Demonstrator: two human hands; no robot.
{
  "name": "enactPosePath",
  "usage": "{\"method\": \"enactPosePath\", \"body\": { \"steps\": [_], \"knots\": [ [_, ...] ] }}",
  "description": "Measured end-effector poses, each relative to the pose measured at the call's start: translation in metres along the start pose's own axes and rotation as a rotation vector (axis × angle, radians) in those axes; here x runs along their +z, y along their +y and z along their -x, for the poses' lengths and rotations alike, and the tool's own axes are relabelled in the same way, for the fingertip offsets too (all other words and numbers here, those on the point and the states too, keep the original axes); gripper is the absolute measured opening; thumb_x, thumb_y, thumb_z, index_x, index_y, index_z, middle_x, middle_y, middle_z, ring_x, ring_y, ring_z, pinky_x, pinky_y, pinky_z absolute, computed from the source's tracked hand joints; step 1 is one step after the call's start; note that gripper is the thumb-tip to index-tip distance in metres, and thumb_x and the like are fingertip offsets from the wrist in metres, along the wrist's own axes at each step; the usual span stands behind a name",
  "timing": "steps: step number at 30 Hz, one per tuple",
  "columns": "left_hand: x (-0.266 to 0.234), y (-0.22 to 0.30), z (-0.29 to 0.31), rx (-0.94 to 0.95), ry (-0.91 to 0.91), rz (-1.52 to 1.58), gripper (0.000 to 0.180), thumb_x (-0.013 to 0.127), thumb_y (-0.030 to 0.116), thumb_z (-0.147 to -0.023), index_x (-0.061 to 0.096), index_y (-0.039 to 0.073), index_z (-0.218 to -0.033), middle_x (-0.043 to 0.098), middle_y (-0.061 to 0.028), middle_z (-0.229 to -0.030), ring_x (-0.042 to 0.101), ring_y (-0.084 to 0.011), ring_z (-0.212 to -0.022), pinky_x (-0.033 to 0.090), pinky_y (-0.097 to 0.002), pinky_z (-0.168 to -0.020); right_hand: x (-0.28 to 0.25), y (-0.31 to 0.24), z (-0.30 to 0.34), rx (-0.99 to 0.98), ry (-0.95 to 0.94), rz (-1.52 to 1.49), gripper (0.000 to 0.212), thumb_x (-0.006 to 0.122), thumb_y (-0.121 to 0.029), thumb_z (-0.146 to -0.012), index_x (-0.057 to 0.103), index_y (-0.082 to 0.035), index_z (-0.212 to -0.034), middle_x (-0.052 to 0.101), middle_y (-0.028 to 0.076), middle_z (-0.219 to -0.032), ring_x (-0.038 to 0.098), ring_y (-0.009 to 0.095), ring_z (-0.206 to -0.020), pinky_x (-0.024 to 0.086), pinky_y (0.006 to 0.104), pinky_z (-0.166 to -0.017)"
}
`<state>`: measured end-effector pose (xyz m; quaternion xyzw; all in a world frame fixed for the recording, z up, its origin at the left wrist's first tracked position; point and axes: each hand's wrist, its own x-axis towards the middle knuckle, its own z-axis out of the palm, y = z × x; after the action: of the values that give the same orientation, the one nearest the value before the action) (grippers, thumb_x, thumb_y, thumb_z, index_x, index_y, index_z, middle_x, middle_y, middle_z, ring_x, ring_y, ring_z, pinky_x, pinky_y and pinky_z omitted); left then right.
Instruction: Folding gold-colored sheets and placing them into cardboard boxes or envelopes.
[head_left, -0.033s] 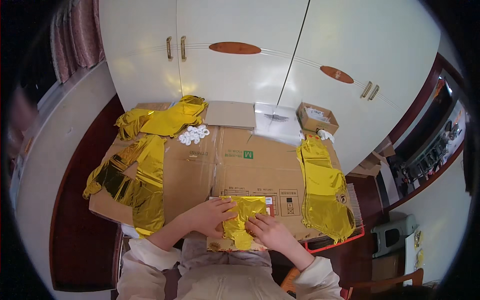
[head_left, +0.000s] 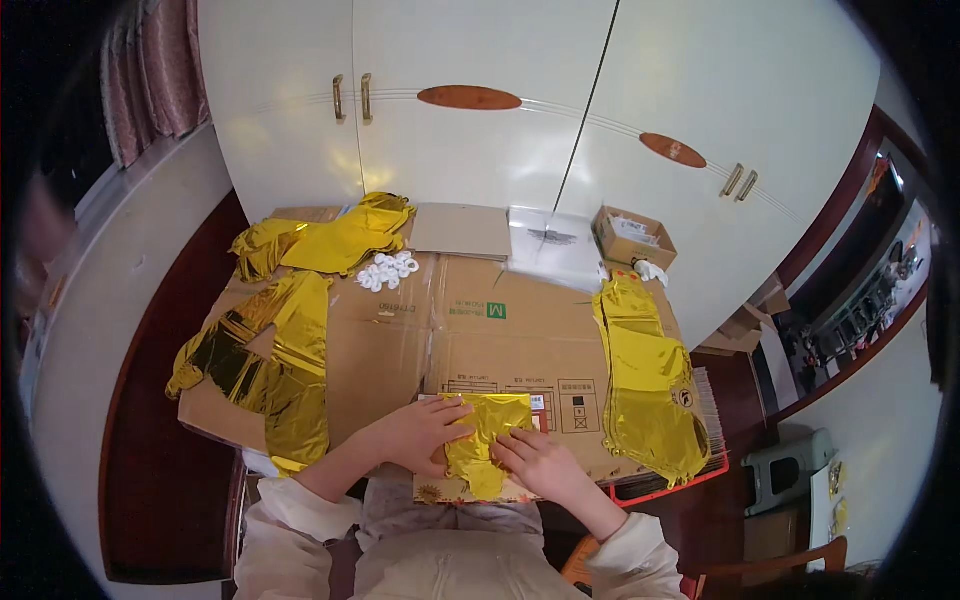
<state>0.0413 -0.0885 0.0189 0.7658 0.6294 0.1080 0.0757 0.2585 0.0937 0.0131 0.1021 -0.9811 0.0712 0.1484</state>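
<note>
A folded gold foil balloon (head_left: 487, 420) lies in front of me over a small printed card or packet with red edges, at the near edge of the cardboard. My left hand (head_left: 420, 435) rests along its left side, fingers spread and touching the foil. From the right, my right hand (head_left: 540, 462) presses bent, close-set fingers on the foil's middle. A crumpled tail of foil hangs toward me below the fingertips. More flattened gold foil balloons (head_left: 652, 385) are stacked on the right, and others (head_left: 297, 370) lie on the left.
Cardboard (head_left: 385, 350) covers the work surface. Along its back are more gold foil (head_left: 350, 240), white rings (head_left: 387, 270), a grey-brown board (head_left: 460, 230), clear plastic bags (head_left: 553, 240) and a small open box (head_left: 640, 235). White cabinets (head_left: 480, 150) stand behind; a grey stool (head_left: 790, 470) is at right.
</note>
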Motion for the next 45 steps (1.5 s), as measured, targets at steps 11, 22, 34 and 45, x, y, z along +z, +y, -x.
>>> {"method": "enactPosePath", "body": {
  "steps": [11,22,34,45],
  "knots": [
    [0.025,-0.006,0.0,-0.045,0.21,-0.132,0.048,0.073,0.03,-0.076,0.063,0.021,-0.123,0.057,-0.0043,-0.134,0.053,-0.0241,-0.127,0.041,-0.0415,-0.104,-0.013,-0.014,0.004,0.032,0.116,-0.06,0.042,0.069,-0.02,-0.081,0.061,-0.007,-0.12,0.064,0.008,-0.119,0.061,0.024,-0.11,0.047,0.0424,-0.097],
    [0.019,-0.004,-0.002,-0.138,0.2,0.042,0.049,0.072,0.014,-0.077,0.065,0.025,-0.124,0.058,-0.0019,-0.136,0.052,-0.0225,-0.13,0.039,-0.0423,-0.105,-0.008,-0.043,0.048,-0.12,0.166,0.205,0.035,0.064,-0.016,-0.08,0.068,-0.013,-0.115,0.06,0.0,-0.125,0.054,0.017,-0.12,0.044,0.0361,-0.099],
    [0.025,0.001,0.0,-0.064,0.3,-0.057,0.039,0.068,0.017,-0.082,0.066,0.025,-0.12,0.06,-0.001,-0.131,0.054,-0.0235,-0.127,0.041,-0.0407,-0.102,-0.103,0.012,0.161,0.191,0.464,0.467,0.002,0.061,-0.013,-0.085,0.062,-0.011,-0.086,0.064,0.004,-0.087,0.063,0.024,-0.094,0.051,0.0447,-0.08],
    [0.026,0.001,0.001,-0.016,0.217,-0.143,0.046,0.072,0.019,-0.078,0.065,0.027,-0.123,0.055,-0.0027,-0.137,0.049,-0.028,-0.132,0.037,-0.0425,-0.109,-0.057,0.056,0.136,0.378,0.278,0.297,0.032,0.056,-0.002,-0.083,0.066,-0.005,-0.113,0.067,0.012,-0.117,0.061,0.032,-0.116,0.04,0.0566,-0.105]
  ]
}}
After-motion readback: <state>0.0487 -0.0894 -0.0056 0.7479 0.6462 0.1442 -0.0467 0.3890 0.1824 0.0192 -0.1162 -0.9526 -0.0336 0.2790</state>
